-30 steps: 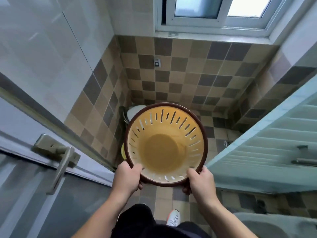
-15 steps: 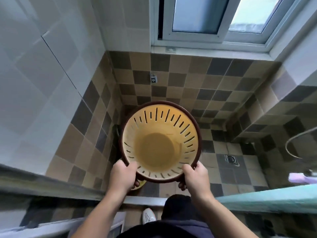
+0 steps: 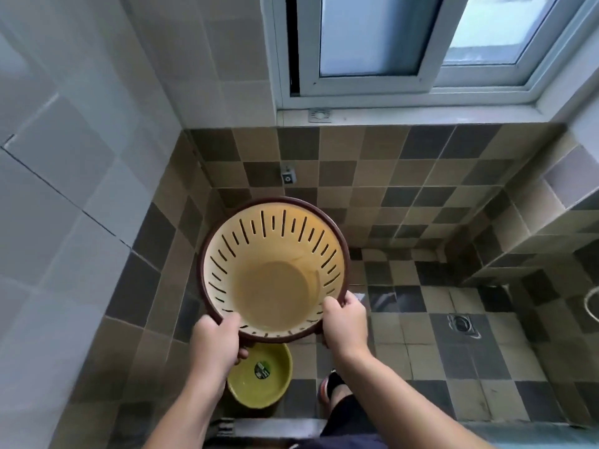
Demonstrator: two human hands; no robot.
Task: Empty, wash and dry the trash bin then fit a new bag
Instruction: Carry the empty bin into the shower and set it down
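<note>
Reaching forward with both forearms, the person holds the bin (image 3: 274,273) by its near rim, mouth up toward the camera. The left hand (image 3: 216,343) grips the rim at the near left, thumb inside the wall and fingers curled under the brown edge. The right hand (image 3: 346,322) grips the near right the same way, thumb on the inner wall. The bin hangs above the tiled floor (image 3: 421,348), its slotted yellow inside showing nothing but a bare bottom. Below the bin's near edge, a green basin (image 3: 262,380) sits on the floor with a dark round label inside.
</note>
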